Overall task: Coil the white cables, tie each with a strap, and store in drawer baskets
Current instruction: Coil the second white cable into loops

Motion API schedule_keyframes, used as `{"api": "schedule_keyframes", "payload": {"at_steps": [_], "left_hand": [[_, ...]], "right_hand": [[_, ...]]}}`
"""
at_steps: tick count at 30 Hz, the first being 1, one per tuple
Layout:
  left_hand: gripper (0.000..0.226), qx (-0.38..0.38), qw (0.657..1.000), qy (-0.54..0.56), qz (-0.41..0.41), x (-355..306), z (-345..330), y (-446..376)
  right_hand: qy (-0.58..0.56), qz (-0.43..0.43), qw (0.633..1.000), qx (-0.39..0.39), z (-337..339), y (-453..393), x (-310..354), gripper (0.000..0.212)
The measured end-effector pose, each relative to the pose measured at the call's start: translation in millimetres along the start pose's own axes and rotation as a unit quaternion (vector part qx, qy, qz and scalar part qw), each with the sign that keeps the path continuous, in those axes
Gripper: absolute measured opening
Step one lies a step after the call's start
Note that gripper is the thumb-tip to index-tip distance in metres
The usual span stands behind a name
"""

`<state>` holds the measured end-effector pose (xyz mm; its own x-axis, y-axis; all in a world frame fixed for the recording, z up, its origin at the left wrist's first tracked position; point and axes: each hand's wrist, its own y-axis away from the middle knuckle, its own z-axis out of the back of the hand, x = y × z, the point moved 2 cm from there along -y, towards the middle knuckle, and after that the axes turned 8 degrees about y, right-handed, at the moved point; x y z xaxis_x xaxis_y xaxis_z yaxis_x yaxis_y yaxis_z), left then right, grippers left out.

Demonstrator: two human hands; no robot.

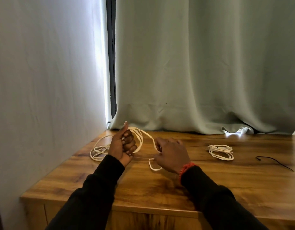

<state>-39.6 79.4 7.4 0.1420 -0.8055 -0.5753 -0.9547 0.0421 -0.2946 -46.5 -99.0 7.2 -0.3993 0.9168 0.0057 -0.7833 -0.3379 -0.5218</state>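
Head view: the person stands at a wooden counter [160, 193] with both forearms in black sleeves extended over it.

Left hand [122, 146]: raised off the counter at about 10 o'clock from the frame's centre-bottom, palm turned inward, thumb pointing up. Its fingers are curled around several loops of a white cable [140, 138], gripping the partly formed coil. The loops arc over the top of the fist and down its right side.

Right hand [172, 155]: positioned at 3 o'clock from the left hand, close beside it, back of the hand facing the camera. Its fingers pinch a single strand of the same cable, which runs up and leftward from this hand to the held loops. Below the hand, the strand curves in a small loop on the counter surface. A red bracelet [184, 168] sits on the wrist, at the sleeve edge.

Loose cable portion [98, 151]: uncoiled loops lie on the counter at 9 o'clock from the left hand, near the wall.

Second white cable [221, 151]: an already coiled bundle lies flat on the counter at 3 o'clock from the right hand, well apart from it. Whether it is tied cannot be determined.

Black strap [274, 161]: a thin dark strip lies on the counter at 3 o'clock from the coiled bundle, near the right frame edge.

A pale green curtain [201, 72] hangs behind the counter; its hem rests on the counter's far edge.
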Motion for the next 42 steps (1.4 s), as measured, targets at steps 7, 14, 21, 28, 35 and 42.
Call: {"api": "schedule_keyframes", "payload": {"at_steps": [7, 14, 21, 28, 35, 42], "left_hand": [[0.049, -0.023, 0.987, 0.147, -0.056, -17, 12, -4], [0.04, -0.059, 0.987, 0.11, -0.104, -11, 24, -20], [0.034, -0.13, 0.983, 0.027, -0.126, -7, 31, -25], [0.051, -0.035, 0.978, 0.197, -0.065, -31, 35, -10], [0.04, -0.112, 0.974, 0.172, -0.098, -35, 34, -13], [0.038, -0.114, 0.982, 0.025, -0.146, -24, 26, -22]], "right_hand": [[0.085, 0.005, 0.994, 0.065, -13, 7, -3, 0.043], [0.122, 0.138, 0.98, 0.07, -5, 17, 29, 0.035], [0.169, 0.25, 0.953, 0.025, -9, 20, 35, 0.029], [0.136, 0.189, 0.972, 0.016, -14, 14, 14, 0.031], [0.167, 0.224, 0.96, 0.016, -20, 15, 23, 0.033], [0.151, 0.356, 0.918, -0.086, -16, 22, 36, 0.034]]}}
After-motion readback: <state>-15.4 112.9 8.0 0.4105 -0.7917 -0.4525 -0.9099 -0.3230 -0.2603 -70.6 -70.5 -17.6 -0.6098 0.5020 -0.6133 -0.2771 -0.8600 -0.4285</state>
